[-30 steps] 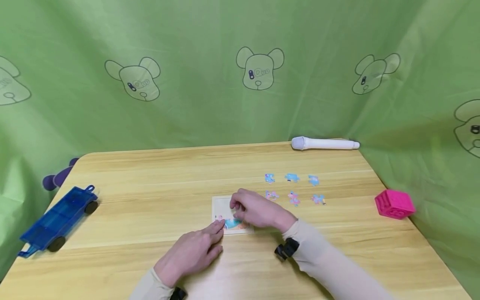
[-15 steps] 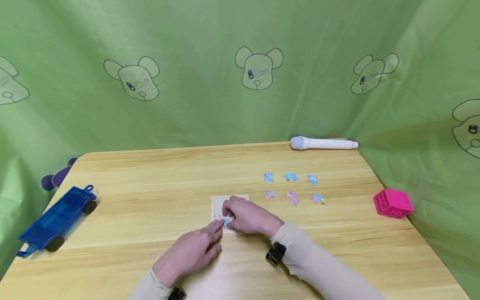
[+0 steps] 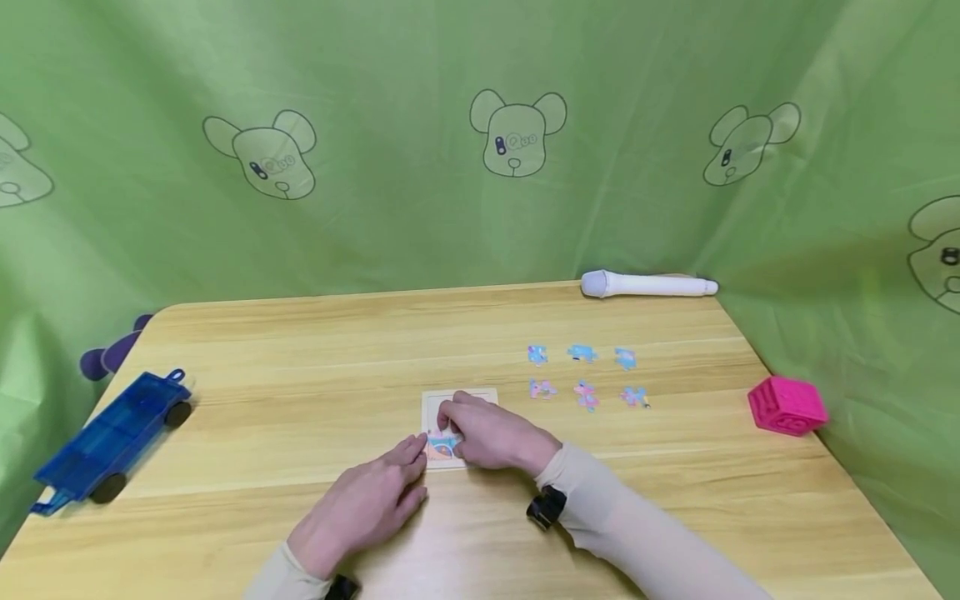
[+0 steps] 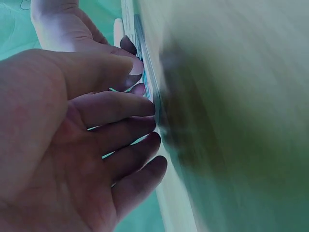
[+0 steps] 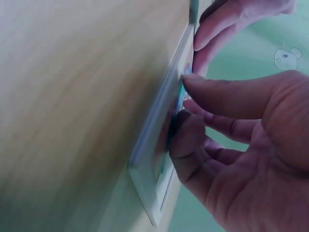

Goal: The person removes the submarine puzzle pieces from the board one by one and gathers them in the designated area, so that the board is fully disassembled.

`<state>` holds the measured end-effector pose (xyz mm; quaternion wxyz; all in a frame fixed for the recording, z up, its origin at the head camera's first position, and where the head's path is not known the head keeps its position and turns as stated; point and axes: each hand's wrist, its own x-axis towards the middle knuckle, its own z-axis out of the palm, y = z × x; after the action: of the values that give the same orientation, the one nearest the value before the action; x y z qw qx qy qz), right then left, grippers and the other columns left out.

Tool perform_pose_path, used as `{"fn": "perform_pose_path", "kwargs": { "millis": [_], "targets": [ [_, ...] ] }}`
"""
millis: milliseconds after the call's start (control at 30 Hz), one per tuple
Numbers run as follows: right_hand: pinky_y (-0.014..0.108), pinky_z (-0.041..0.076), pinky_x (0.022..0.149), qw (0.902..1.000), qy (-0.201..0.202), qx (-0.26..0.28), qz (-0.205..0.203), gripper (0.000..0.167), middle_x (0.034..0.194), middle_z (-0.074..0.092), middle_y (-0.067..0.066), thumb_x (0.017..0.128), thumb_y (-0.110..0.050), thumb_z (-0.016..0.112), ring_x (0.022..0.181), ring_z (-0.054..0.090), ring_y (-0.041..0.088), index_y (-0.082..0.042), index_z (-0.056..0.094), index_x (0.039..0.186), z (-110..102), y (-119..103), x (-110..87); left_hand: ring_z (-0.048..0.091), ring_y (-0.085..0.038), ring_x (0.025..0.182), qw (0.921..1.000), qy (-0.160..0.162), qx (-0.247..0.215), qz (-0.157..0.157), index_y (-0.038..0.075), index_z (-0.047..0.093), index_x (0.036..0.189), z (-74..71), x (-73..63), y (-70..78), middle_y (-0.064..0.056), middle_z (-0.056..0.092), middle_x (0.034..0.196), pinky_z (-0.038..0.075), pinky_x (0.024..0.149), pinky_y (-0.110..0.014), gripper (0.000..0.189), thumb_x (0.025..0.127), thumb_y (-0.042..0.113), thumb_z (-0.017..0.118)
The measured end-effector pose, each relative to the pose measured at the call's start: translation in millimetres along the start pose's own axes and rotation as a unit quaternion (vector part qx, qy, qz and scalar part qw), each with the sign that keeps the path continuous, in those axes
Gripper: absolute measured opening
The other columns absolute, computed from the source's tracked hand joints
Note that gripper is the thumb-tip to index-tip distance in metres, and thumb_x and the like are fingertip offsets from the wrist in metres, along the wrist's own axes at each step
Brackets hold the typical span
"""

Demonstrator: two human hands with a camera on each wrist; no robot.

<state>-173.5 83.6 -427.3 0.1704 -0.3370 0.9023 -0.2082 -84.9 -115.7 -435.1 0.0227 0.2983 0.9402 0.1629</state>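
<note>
A small pale puzzle board lies flat at the middle of the table, with joined jigsaw pieces in pink, blue and orange along its near side. My left hand rests at the board's left edge, its fingers loosely extended and fingertips against the rim. Over the board's near part, my right hand has curled fingers. In the right wrist view its thumb and bent index finger meet the picture surface a little apart; I cannot tell whether they pinch a piece. The right hand hides much of the board.
Several loose jigsaw pieces lie in two rows right of the board. A white microphone lies at the back edge, a pink block at the right edge, and a blue wheeled toy at the left. Green curtains surround the table.
My right hand has moved left across the board, from its right part towards its middle. The left hand has drawn back slightly left, uncovering the pieces in the near left corner.
</note>
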Motion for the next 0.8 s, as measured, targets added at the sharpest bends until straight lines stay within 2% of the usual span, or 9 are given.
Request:
{"fn": "perform_pose_path", "kwargs": {
  "millis": [333,800],
  "targets": [
    [0.025,0.046,0.069,0.9998,0.011,0.001,0.013,0.025,0.096,0.046,-0.003,0.086,-0.017,0.075,0.077,0.050,0.013,-0.011,0.058,0.103,6.1,-5.7,1.9,0.045,-0.031,0.133,1.0000,-0.003,-0.004,0.001,-0.006,0.056,0.134,0.0,-0.4,0.0,-0.018,0.045,0.146,0.045,0.101,-0.047,0.046,0.098,0.023,0.061],
    [0.026,0.045,0.068,0.9969,0.035,0.070,0.003,0.018,0.086,0.053,0.001,0.090,-0.005,0.069,0.077,0.050,0.013,-0.010,0.053,0.096,3.1,-6.1,2.4,0.046,-0.032,0.132,0.9998,-0.011,-0.018,-0.007,-0.004,0.057,0.133,-2.3,-0.5,-0.5,-0.018,0.044,0.147,0.045,0.100,-0.048,0.045,0.098,0.024,0.061]
  ]
}}
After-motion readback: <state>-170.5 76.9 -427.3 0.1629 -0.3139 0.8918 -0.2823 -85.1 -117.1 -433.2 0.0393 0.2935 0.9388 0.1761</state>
